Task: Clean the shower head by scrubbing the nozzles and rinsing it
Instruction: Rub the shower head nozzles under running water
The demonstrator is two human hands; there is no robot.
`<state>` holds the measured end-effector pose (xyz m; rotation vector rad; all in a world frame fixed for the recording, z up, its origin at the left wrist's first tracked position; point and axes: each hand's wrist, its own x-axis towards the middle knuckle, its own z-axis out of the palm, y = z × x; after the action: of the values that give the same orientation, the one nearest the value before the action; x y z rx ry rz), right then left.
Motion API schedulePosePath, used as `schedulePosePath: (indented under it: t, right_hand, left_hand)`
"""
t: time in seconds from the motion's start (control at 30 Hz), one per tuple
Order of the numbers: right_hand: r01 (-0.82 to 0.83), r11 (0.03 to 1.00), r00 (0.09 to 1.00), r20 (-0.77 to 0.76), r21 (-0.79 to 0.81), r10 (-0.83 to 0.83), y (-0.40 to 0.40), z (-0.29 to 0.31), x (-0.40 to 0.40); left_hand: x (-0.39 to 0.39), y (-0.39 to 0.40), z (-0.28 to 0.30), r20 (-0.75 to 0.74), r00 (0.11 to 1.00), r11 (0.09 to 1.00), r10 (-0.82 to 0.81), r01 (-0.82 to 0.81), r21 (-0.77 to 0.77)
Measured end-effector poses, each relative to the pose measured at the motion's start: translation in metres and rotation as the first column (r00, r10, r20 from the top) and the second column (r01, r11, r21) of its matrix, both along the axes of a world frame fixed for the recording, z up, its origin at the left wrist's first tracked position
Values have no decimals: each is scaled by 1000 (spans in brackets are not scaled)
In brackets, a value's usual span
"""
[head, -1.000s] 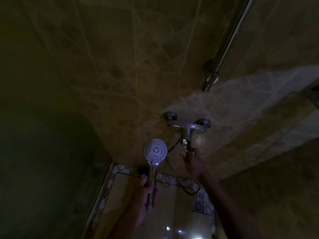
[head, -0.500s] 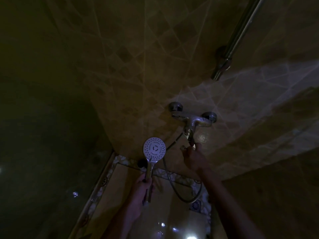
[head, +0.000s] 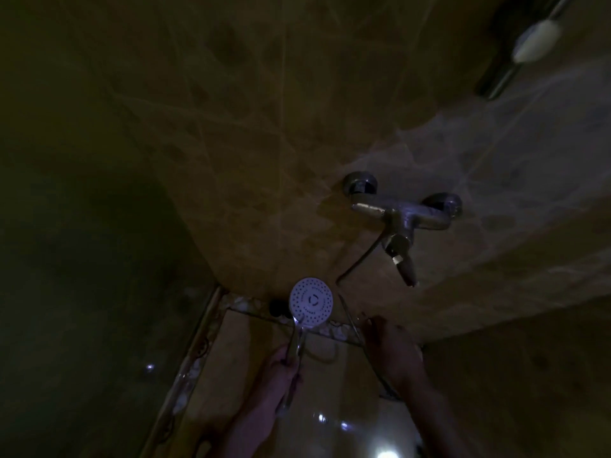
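The round white shower head [head: 311, 302] faces me, its dotted nozzle face lit, low in the dark shower stall. My left hand [head: 283, 368] is closed around its chrome handle from below. My right hand [head: 393, 348] hovers to the right of the head, below the tap, fingers loosely apart and holding nothing. The hose [head: 355, 328] runs from the handle past my right hand and up to the mixer tap [head: 401, 214] on the wall. The tap's lever [head: 405, 264] points down toward me.
A brown marble-tiled wall [head: 264, 127] fills the view. A chrome riser rail with a white fitting [head: 535, 41] stands at the upper right. A mosaic border [head: 244, 305] edges the glossy floor below. Dark glass or wall lies on the left.
My right hand has come off the tap lever and dropped down beside the shower head. The view has tilted, so the tap now sits higher and to the right.
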<state>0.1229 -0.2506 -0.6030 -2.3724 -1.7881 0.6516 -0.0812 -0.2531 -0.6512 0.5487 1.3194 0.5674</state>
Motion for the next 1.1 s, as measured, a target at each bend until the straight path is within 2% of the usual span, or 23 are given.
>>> schedulePosePath:
  t: [0.17,0.37,0.5,0.8,1.1]
  right_hand:
    - [170,985,964,-211,32,-159,3,-48,-24]
    - [134,991,984,-113,-15,-135,12,-91,-40]
    - [151,988,967,-202,-34,-155,26,-99,-57]
    - [243,969,954,-168,-48,-248,60,-93,-33]
    - [106,993,989,-98,-53,-111,48,-100,-44]
  left_hand:
    - [-5,18,-39,-11,998,998,-55,55,-19]
    - [-5,36,-68,-17,998,998,-60,59,-4]
    - [0,38,-85,-35,997,997,-67,69,36]
    - [13,39,-96,-56,994,990,-91,96,104]
    - [26,47,-113,-57,994,986,-93,100,130]
